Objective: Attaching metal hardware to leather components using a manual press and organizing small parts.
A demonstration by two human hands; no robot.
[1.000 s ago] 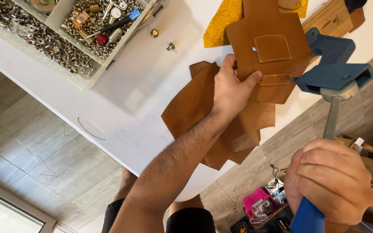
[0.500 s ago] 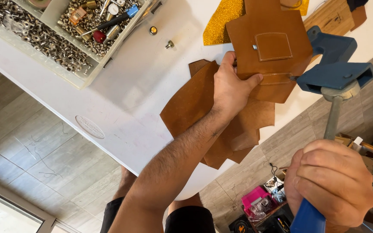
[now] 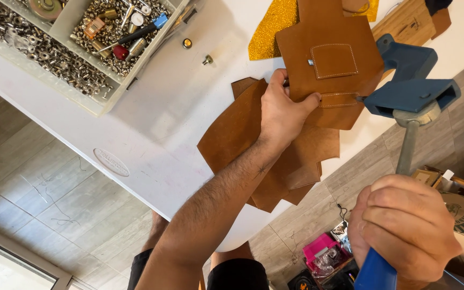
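My left hand (image 3: 281,110) grips the edge of a stitched brown leather piece (image 3: 333,59) with a small square pocket sewn on it. That piece sits under the head of a blue hand press (image 3: 410,91) at the table's edge. My right hand (image 3: 404,231) is wrapped around the press lever's blue grip (image 3: 376,273), low at the right. The lever's metal rod (image 3: 407,146) runs up to the press head. More cut brown leather pieces (image 3: 237,129) lie under my left wrist on the white table (image 3: 151,118).
A divided tray (image 3: 55,48) full of metal rivets and small tools stands at the top left. Two loose rivets (image 3: 197,51) lie on the table. Gold glitter sheet (image 3: 269,29) and a wooden board (image 3: 409,21) sit behind the leather. Boxes and a pink item clutter the tiled floor at right.
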